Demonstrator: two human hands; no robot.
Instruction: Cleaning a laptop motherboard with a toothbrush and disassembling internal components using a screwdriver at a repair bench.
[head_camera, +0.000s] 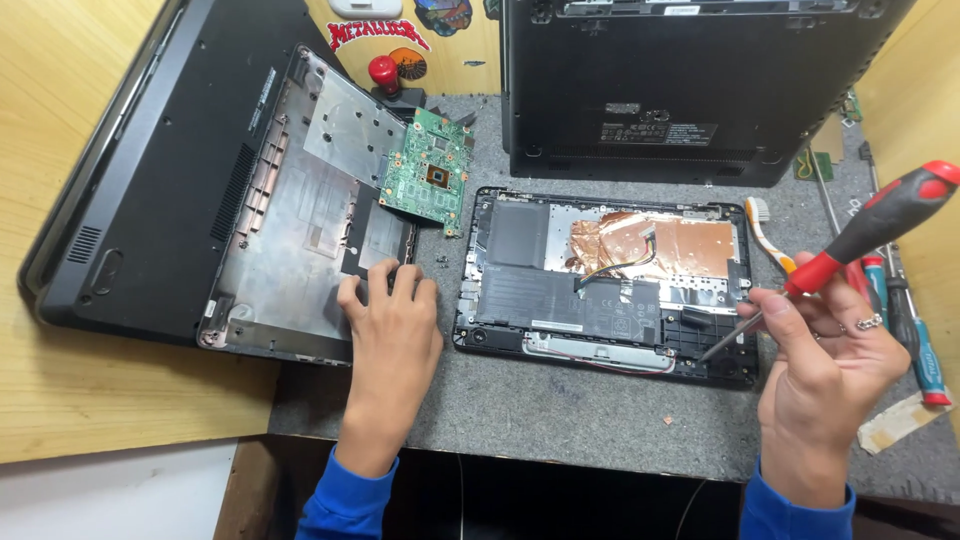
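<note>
An opened small laptop lies bottom-up on the grey mat, showing a dark battery and copper foil. My right hand grips a red and black screwdriver, its tip touching the laptop's lower right corner. My left hand rests flat, fingers spread, on the lower edge of a grey laptop bottom shell to the left. A green circuit board lies on that shell's upper right corner.
A black laptop lid lies under the shell at left. Another closed black laptop stands at the back. A toothbrush, more screwdrivers and a tape scrap lie at right. Wooden walls flank both sides.
</note>
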